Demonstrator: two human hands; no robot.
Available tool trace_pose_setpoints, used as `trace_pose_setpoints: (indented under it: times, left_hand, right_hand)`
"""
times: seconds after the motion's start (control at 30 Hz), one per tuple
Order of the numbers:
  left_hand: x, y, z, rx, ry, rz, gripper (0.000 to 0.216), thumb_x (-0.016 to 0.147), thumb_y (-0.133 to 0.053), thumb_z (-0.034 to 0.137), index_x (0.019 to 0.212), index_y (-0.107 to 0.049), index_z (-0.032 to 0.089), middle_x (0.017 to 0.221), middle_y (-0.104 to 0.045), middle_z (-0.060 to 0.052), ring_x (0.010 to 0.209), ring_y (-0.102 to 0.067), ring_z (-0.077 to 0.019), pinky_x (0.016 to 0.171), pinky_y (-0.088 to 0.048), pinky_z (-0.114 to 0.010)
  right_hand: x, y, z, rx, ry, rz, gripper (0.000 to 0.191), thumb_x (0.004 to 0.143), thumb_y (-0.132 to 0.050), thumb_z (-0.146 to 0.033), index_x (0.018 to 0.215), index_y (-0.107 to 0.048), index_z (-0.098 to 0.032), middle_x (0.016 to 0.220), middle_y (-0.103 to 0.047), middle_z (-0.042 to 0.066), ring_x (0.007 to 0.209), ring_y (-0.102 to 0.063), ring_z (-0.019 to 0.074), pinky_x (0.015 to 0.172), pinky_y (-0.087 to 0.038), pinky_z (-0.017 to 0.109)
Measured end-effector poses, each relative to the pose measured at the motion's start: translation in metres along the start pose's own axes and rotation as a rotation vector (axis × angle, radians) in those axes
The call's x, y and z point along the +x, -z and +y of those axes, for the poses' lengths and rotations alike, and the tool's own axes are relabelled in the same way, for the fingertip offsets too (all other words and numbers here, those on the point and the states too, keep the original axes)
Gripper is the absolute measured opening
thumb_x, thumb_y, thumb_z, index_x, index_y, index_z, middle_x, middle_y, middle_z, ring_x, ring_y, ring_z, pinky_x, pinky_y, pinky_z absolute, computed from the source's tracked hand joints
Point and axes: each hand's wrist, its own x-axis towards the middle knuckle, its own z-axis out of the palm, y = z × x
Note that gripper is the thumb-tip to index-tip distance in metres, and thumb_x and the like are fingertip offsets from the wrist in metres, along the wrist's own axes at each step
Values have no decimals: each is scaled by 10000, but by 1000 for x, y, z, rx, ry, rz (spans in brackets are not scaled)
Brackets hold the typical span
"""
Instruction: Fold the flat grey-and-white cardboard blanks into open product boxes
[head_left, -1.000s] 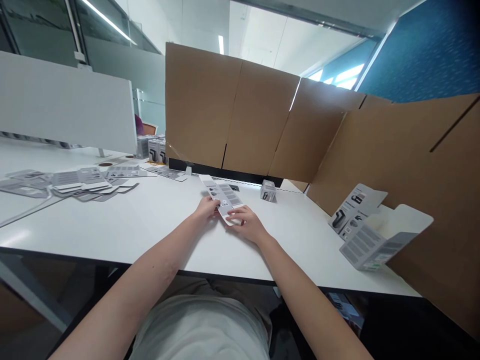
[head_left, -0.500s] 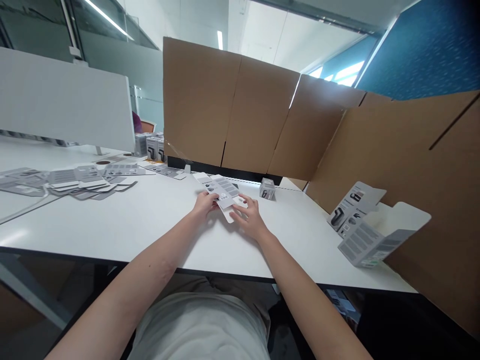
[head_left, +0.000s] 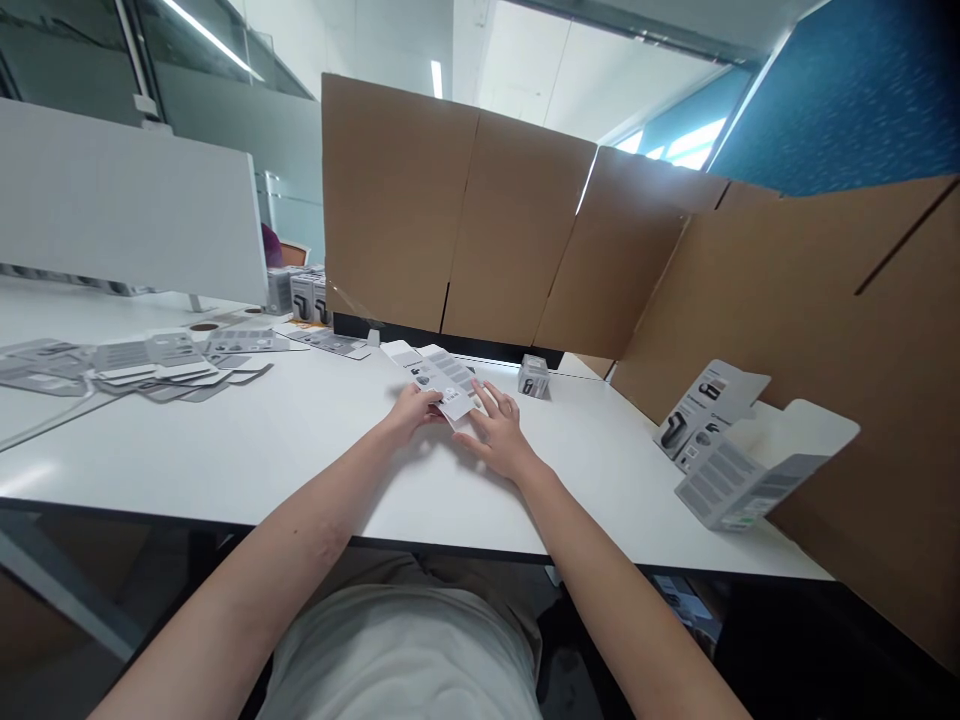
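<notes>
Head view: a printed carton [head_left: 448,377] is held above the white table [head_left: 315,435], to the left of the small box [head_left: 533,377], which is taken as the landmark. By the left hand [head_left: 412,410] the carton is pinched at its left edge, with the thumb laid on top. The right hand [head_left: 500,432] is seen nearer the wearer than the small box, its fingers spread wide at the carton's right edge; whether firm contact is made cannot be told. Flat printed cartons [head_left: 169,362] are heaped well to the left of the small box. To its right and nearer the wearer, an open-topped carton [head_left: 739,487] is seen, with an upright carton [head_left: 696,412] placed just beside it. Behind the small box, a cardboard screen [head_left: 465,220] is stood.
</notes>
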Motion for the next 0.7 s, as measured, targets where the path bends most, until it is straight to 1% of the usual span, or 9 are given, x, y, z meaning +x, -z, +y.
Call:
trace_pose_setpoints:
  times: [0.1, 0.2, 0.27, 0.37, 0.43, 0.5, 0.6, 0.7]
  left_hand:
    - [0, 0, 2, 18, 4, 21, 297, 861, -857, 154, 1129, -733, 185, 1125, -877, -159, 881, -837, -285, 766, -730, -392]
    - [-1, -1, 4, -15, -22, 10, 324, 883, -897, 261, 1150, -728, 193, 1138, -868, -156, 908, -832, -286, 782, -731, -403]
    - [-2, -2, 6, -73, -59, -43, 420, 906, -933, 408, 1223, -737, 214, 1233, -863, -158, 997, -840, -304, 830, -734, -424]
    - [-7, -3, 9, -166, -90, -137, 632, 894, -950, 689, 1309, -762, 251, 1360, -847, -163, 1207, -827, -351, 943, -719, -449]
    - [-11, -3, 12, -192, -82, -191, 750, 860, -918, 846, 1299, -797, 250, 1374, -847, -180, 1351, -782, -392, 1009, -695, -454]
    - [-14, -2, 13, -192, -61, -242, 823, 831, -885, 937, 1269, -830, 243, 1373, -847, -194, 1448, -734, -416, 1055, -670, -451]
    - [-15, 1, 13, -187, -50, -322, 848, 801, -879, 980, 1222, -857, 244, 1387, -842, -193, 1492, -704, -420, 1079, -644, -443]
    - [-12, 5, 9, -205, -80, -400, 883, 757, -894, 1004, 1215, -870, 250, 1423, -832, -186, 1498, -702, -424, 1076, -638, -442]
  right_hand:
    - [1, 2, -2, 59, 61, -41, 661, 1208, -586, -653, 1772, -629, -311, 1974, -344, 119, 1830, -312, 407, 1460, -228, 696]
    - [3, 3, -4, 154, 82, -19, 699, 1215, -572, -655, 1816, -572, -299, 1944, -405, 139, 1801, -391, 402, 1453, -271, 690]
    - [5, 3, -5, 216, 95, 35, 733, 1207, -589, -659, 1845, -533, -303, 1930, -432, 144, 1791, -414, 412, 1438, -327, 678]
    - [6, 6, -8, 285, 126, 103, 776, 1190, -622, -669, 1874, -486, -327, 1921, -454, 130, 1780, -438, 415, 1420, -398, 646]
    - [6, 8, -11, 316, 143, 125, 780, 1183, -625, -690, 1869, -495, -342, 1920, -460, 115, 1779, -443, 412, 1425, -407, 640]
    - [6, 9, -14, 346, 158, 137, 770, 1179, -615, -719, 1847, -535, -344, 1914, -473, 110, 1777, -445, 412, 1432, -403, 645]
    - [5, 9, -15, 393, 192, 158, 754, 1172, -610, -750, 1797, -612, -329, 1895, -501, 119, 1762, -469, 422, 1428, -413, 655]
    - [5, 9, -16, 429, 216, 170, 763, 1159, -621, -769, 1775, -642, -319, 1878, -525, 129, 1747, -490, 425, 1427, -419, 658]
